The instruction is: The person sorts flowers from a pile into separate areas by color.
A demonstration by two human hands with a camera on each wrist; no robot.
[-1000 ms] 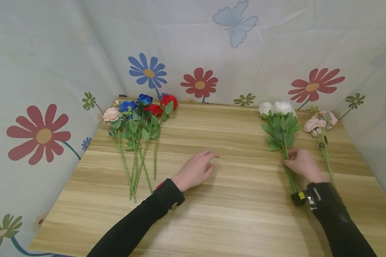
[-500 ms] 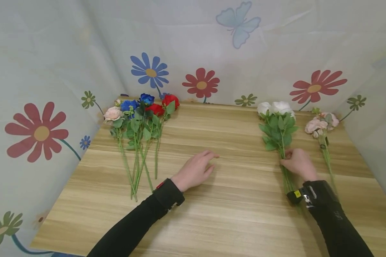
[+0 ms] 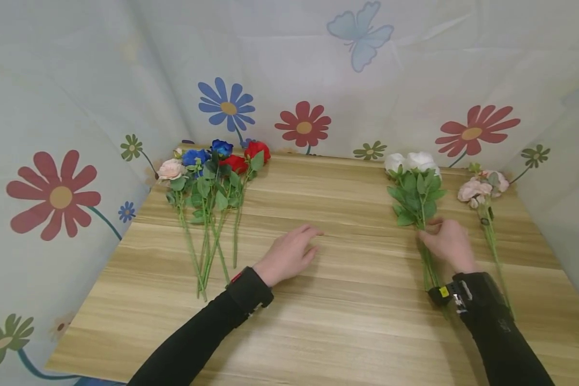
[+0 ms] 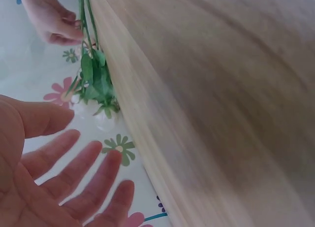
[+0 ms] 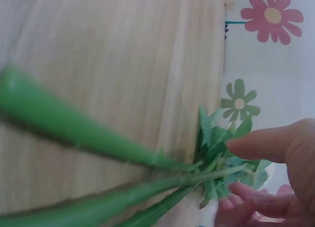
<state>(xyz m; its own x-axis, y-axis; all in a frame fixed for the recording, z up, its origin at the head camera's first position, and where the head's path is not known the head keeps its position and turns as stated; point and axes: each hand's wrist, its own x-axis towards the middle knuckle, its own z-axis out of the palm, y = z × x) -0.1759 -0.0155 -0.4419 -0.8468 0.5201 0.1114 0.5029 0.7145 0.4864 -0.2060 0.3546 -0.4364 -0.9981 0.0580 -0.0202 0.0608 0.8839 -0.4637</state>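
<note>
I view the right hand (image 3: 448,244) at the stems (image 5: 54,113) of the white roses (image 3: 410,188), which lie toward the table's (image 3: 342,300) far edge; thumb (image 5: 263,144) and fingers (image 5: 258,201) are parted, contact uncertain. Pink flowers (image 3: 475,188) lie near the far right corner. The left hand (image 3: 286,254), fingers spread, is over mid-table.
</note>
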